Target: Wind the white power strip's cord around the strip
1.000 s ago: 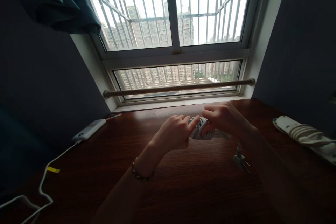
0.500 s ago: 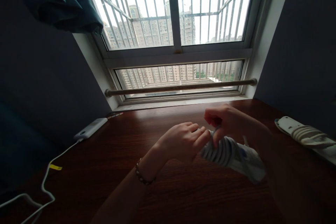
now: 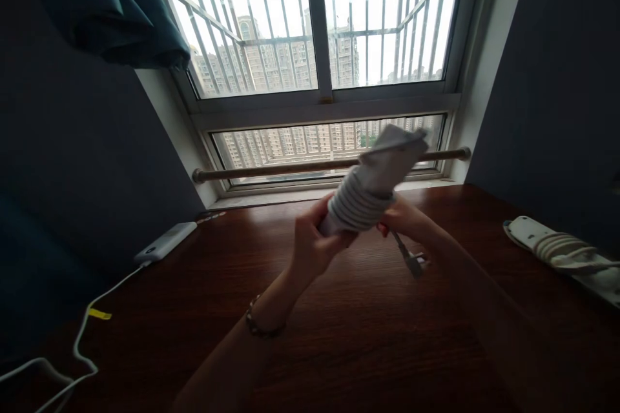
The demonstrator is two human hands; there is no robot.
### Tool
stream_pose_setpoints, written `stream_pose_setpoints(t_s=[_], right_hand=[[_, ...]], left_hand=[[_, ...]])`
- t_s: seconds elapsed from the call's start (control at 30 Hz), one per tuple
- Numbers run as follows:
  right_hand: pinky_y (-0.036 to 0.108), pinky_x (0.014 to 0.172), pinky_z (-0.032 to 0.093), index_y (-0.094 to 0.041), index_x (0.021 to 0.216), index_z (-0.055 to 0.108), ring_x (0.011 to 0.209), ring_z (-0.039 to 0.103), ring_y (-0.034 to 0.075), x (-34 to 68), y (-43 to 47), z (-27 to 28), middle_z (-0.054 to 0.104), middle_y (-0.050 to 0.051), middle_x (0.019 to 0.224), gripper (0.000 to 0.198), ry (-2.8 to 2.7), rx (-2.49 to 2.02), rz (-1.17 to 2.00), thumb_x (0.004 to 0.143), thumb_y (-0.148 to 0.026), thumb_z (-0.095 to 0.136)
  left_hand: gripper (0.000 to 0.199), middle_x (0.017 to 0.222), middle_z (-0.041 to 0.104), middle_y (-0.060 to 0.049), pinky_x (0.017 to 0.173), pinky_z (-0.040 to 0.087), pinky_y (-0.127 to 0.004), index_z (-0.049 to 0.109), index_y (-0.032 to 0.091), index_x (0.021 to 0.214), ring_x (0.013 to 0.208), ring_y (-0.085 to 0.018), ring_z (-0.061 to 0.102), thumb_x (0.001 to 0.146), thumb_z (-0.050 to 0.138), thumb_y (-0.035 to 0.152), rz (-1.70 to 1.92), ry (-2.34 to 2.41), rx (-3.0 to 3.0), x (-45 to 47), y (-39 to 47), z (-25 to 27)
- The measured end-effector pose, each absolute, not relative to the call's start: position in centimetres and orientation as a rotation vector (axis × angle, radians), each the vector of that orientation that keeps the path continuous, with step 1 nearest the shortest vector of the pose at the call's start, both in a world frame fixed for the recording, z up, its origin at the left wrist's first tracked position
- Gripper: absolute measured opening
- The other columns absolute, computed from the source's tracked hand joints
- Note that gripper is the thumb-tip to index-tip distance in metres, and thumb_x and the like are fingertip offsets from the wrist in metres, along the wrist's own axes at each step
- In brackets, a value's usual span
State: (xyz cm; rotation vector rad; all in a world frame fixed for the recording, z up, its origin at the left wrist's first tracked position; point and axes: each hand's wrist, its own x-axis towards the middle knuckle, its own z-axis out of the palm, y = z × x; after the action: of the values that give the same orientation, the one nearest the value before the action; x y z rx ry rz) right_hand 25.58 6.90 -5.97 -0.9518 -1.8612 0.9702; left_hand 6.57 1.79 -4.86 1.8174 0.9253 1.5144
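My left hand point(image 3: 314, 239) grips the lower end of a white power strip point(image 3: 394, 158), which is tilted up off the table and slightly blurred. A pale cord point(image 3: 356, 206) is wound around its middle in several tight turns. My right hand point(image 3: 409, 216) is just behind the strip's right side, fingers closed at the cord and partly hidden by the strip. From beneath that hand hangs the cord's free end with a grey plug point(image 3: 414, 264).
At right lies another white strip point(image 3: 533, 232) with beige cord wrapped around it. A white power bank point(image 3: 167, 242) sits at left, its white cable point(image 3: 82, 335) bearing a yellow tag point(image 3: 100, 314). Beyond the brown wooden table point(image 3: 310, 348) are a window and a horizontal rail point(image 3: 271, 171).
The power strip has been raised and turned, its far end now pointing up before the window. My left hand has moved round its lower end, and the plug now dangles below my right hand.
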Motion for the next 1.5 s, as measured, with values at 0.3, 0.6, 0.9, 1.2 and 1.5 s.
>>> stream_pose_setpoints(t_s=[0.3, 0.6, 0.9, 1.2, 1.5], right_hand=[[0.026, 0.062, 0.049, -0.012, 0.114, 0.05, 0.076, 0.064, 0.017, 29.0, 4.6, -2.9, 0.067, 0.013, 0.089, 0.043, -1.932, -0.789, 1.716, 0.082, -0.04, 0.06], [0.021, 0.055, 0.041, -0.017, 0.09, 0.067, 0.056, 0.044, 0.006, 25.4, 4.5, -4.0, 0.055, -0.002, 0.069, 0.034, -1.321, -0.601, 1.244, 0.06, -0.024, 0.08], [0.023, 0.051, 0.035, -0.016, 0.072, 0.06, 0.048, 0.035, 0.007, 23.3, 5.0, -4.9, 0.036, -0.004, 0.054, 0.042, -1.096, -0.446, 1.087, 0.078, -0.057, 0.056], [0.025, 0.059, 0.033, -0.013, 0.073, 0.053, 0.06, 0.047, 0.011, 23.6, 3.6, -5.0, 0.055, 0.003, 0.067, 0.032, -2.414, -0.753, 0.302, 0.091, -0.038, 0.044], [0.025, 0.056, 0.031, -0.015, 0.074, 0.046, 0.06, 0.048, 0.013, 22.9, 2.2, -4.8, 0.058, 0.005, 0.071, 0.027, -2.31, -0.778, 0.051, 0.093, -0.034, 0.042]], left_hand=[[0.02, 0.056, 0.066, -0.005, 0.048, 0.047, -0.028, 0.064, 0.009, 0.067, 0.052, -0.021, 0.063, 0.049, 0.067, 0.017, 1.399, 1.044, 1.221, 3.4, 7.6, -5.4], [0.027, 0.06, 0.067, -0.01, 0.047, 0.046, -0.028, 0.065, 0.006, 0.076, 0.054, -0.022, 0.064, 0.053, 0.062, 0.02, 1.188, 1.013, 1.192, 5.1, 8.0, -7.2], [0.03, 0.065, 0.068, -0.012, 0.053, 0.049, -0.031, 0.064, 0.005, 0.078, 0.06, -0.024, 0.066, 0.056, 0.062, 0.025, 1.044, 1.027, 1.286, 7.2, 6.8, -8.1], [0.026, 0.067, 0.062, 0.0, 0.056, 0.036, -0.023, 0.062, 0.015, 0.079, 0.065, -0.015, 0.054, 0.057, 0.069, 0.028, 1.284, 1.251, 1.751, 6.8, 5.1, -6.9], [0.025, 0.089, 0.062, -0.007, 0.072, 0.045, -0.028, 0.051, 0.016, 0.097, 0.082, -0.02, 0.057, 0.072, 0.054, 0.02, 1.479, 1.464, 2.249, 7.5, 2.4, -5.6]])
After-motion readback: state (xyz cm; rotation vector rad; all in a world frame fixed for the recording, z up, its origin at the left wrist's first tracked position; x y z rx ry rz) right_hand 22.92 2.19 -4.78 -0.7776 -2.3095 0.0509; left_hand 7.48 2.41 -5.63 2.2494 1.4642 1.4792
